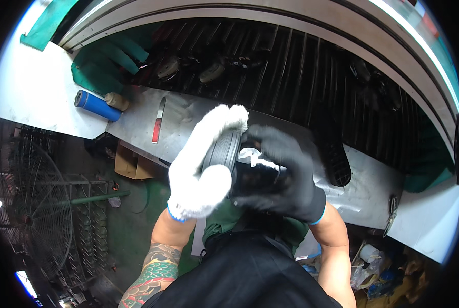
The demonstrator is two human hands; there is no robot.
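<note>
In a white knit glove, my left hand (198,172) is closed on the left side of a black shoe (222,153) with a grey ridged edge. My right hand (296,169), in a dark glove and smeared by motion, curls round the shoe's other side. Something white and shiny shows on the shoe between both hands; its kind is unclear. The shoe is held in front of my body, over the near edge of a metal ledge (360,200). On that ledge to the left lies a red-handled knife (158,122).
Beyond the ledge runs a dark roller conveyor (286,66) with several dark shoes under a curved frame. A black sole (336,161) rests at right, near a metal hand tool (392,213). At left are a blue cylinder (97,105), a cardboard box (132,163) and a fan (29,220).
</note>
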